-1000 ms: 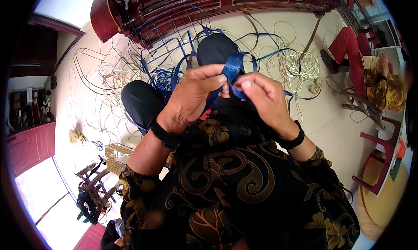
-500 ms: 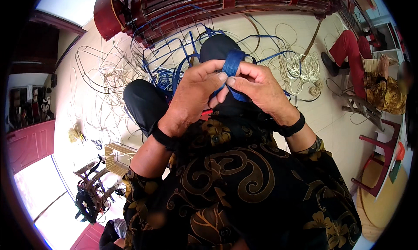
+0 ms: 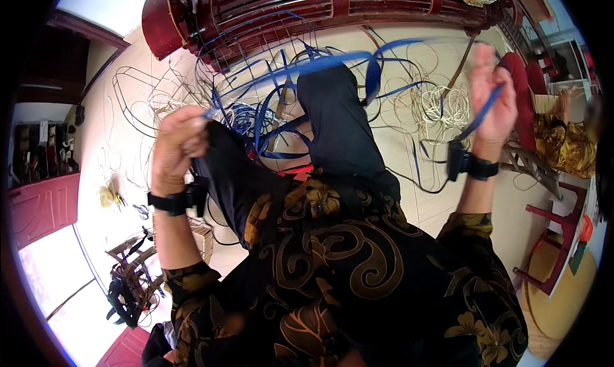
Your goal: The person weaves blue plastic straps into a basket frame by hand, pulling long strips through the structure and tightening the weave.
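Note:
A flat blue strap [image 3: 307, 64] stretches above my knees between my two hands, smeared by motion, with a loop dropping near its middle. My left hand [image 3: 178, 140] is on the left, thumb and fingers pinched on one end of it. Far to the right is my raised right hand [image 3: 492, 101], a little blurred. Its fingers point up, and a length of the strap runs across them and hangs toward my wrist. Both wrists wear black bands. Beyond my left knee, more blue strapping [image 3: 246, 120] lies tangled about a wire frame [image 3: 256, 44].
A dark red wooden bench [image 3: 275, 5] spans the far side. Coils of pale cord [image 3: 444, 104] lie on the tiled floor at right, with more at left. Another person in red trousers [image 3: 524, 92] sits at right, near a red stool [image 3: 563, 220]. A wooden chair [image 3: 131, 258] stands at lower left.
My hands were together over my lap on a folded blue loop. They have spread wide apart, left and right, drawing the strap out between them.

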### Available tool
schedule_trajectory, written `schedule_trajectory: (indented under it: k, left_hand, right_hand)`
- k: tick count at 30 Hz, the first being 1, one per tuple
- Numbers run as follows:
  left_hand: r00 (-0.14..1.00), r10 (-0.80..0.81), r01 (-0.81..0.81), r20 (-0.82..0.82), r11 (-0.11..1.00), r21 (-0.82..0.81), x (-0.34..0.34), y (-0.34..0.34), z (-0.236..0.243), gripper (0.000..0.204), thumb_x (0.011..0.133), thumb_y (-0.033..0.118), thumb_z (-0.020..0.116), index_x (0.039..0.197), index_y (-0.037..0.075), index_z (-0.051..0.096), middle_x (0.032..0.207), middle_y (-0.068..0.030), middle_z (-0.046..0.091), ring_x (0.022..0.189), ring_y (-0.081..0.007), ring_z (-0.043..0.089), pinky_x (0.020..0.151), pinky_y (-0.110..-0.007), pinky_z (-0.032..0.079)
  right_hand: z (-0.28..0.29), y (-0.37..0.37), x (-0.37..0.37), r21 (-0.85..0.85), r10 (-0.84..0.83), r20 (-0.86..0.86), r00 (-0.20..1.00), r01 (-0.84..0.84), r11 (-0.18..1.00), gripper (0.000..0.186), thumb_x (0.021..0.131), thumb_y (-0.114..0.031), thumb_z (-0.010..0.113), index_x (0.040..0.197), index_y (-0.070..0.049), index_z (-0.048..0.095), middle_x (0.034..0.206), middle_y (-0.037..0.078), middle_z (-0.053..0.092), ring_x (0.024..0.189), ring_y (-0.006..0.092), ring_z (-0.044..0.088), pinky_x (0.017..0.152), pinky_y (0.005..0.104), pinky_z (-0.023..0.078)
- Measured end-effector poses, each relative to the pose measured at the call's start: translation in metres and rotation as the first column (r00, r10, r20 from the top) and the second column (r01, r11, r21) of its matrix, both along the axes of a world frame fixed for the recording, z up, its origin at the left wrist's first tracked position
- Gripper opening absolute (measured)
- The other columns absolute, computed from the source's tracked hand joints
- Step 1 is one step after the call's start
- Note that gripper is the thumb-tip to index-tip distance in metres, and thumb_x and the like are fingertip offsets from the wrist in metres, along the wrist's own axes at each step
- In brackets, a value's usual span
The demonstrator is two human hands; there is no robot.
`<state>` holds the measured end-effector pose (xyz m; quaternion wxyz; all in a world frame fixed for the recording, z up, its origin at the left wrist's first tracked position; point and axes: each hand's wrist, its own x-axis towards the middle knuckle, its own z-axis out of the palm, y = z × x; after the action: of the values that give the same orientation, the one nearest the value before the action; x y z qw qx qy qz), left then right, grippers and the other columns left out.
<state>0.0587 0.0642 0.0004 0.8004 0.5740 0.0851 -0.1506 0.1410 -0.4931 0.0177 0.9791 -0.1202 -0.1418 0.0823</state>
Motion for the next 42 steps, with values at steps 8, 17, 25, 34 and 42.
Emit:
schedule_trajectory:
  k: [8, 17, 25, 34, 42]
  left_hand:
    - [0.755, 0.650, -0.613, 0.092, 0.648, 0.451, -0.077, 0.236, -0.017, 0.009, 0.093, 0.014, 0.058, 0.087, 0.007, 0.060, 0.053, 0.0083, 0.034, 0.041, -0.0038, 0.027, 0.039, -0.019, 0.022]
    - [0.904, 0.426, 0.088, 0.018, -0.227, 0.970, -0.196, 0.365, -0.154, 0.033, 0.081, 0.021, 0.063, 0.104, -0.002, 0.066, 0.076, -0.0104, 0.066, 0.062, -0.0222, 0.059, 0.061, -0.042, 0.048]
    - [0.978, -0.181, 0.044, 0.102, 0.661, 0.749, -0.022, -0.027, -0.040, 0.027, 0.092, 0.013, 0.061, 0.116, 0.000, 0.065, 0.105, -0.0077, 0.068, 0.095, -0.0151, 0.063, 0.087, -0.027, 0.048]
    - [0.560, -0.819, 0.810, -0.124, 0.511, 0.289, -0.003, -0.191, -0.055, 0.031, 0.097, 0.022, 0.053, 0.111, -0.002, 0.066, 0.085, -0.0056, 0.065, 0.074, -0.0105, 0.057, 0.069, -0.024, 0.045]
    - [0.635, -0.741, 0.682, -0.218, 0.670, -0.294, 0.009, -0.202, -0.049, 0.044, 0.102, 0.033, 0.046, 0.117, -0.006, 0.060, 0.087, -0.0138, 0.067, 0.069, -0.0159, 0.062, 0.063, -0.027, 0.051]
  right_hand:
    - [0.024, -0.258, -0.014, 0.130, -0.421, 0.078, 0.904, 0.409, 0.903, 0.042, 0.086, 0.001, 0.044, 0.127, 0.013, 0.044, 0.153, 0.025, 0.028, 0.142, 0.0433, 0.025, 0.116, 0.0584, 0.024]
    - [-0.109, -0.325, -0.039, -0.954, -0.691, 0.047, 0.722, -0.173, -0.246, 0.025, 0.087, -0.017, 0.055, 0.097, 0.004, 0.065, 0.109, 0.017, 0.068, 0.104, 0.0319, 0.063, 0.090, 0.0410, 0.049]
    - [-0.046, 0.060, -0.038, -0.935, 0.216, 0.001, 0.976, 0.077, -0.347, 0.031, 0.089, -0.021, 0.064, 0.116, -0.005, 0.064, 0.110, 0.006, 0.066, 0.101, 0.0152, 0.061, 0.090, 0.0299, 0.047]
    - [-0.049, 0.078, -0.066, -0.938, 0.700, 0.045, 0.713, 0.271, -0.216, 0.031, 0.078, -0.024, 0.076, 0.103, -0.006, 0.069, 0.098, 0.009, 0.067, 0.097, 0.0285, 0.061, 0.088, 0.0383, 0.047]
    - [-0.042, 0.109, -0.071, -0.572, 0.385, 0.641, 0.664, 0.748, -0.338, 0.017, 0.075, -0.005, 0.072, 0.092, -0.008, 0.068, 0.087, 0.007, 0.067, 0.083, 0.0270, 0.064, 0.071, 0.0379, 0.051]
